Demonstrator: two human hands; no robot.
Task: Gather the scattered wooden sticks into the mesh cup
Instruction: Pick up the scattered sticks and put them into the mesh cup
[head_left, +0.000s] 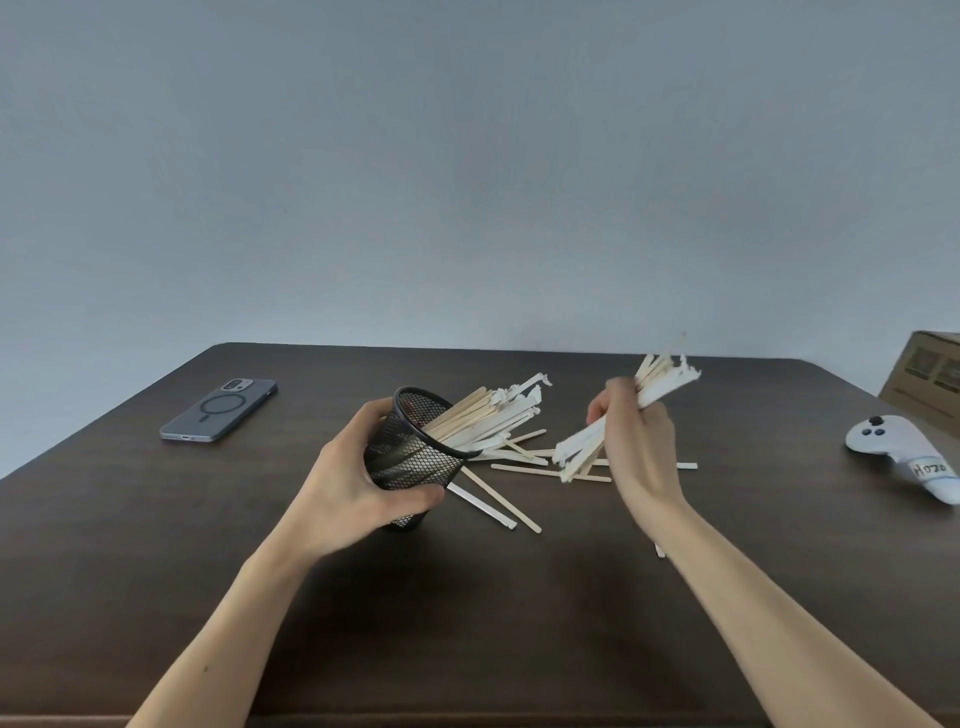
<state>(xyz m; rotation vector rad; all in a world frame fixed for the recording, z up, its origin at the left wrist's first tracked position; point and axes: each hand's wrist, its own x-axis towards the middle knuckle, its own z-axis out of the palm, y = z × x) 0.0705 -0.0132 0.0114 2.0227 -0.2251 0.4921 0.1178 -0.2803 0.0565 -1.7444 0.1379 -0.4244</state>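
Left hand (358, 483) grips tilted mesh cup (410, 457), sticks inside (483, 415); right hand (641, 452) clamps stick bundle (587, 447).

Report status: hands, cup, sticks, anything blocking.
Left hand grips tilted mesh cup, partly filled. Right hand holds a stick bundle. Loose sticks remain on table. Nothing blocking.
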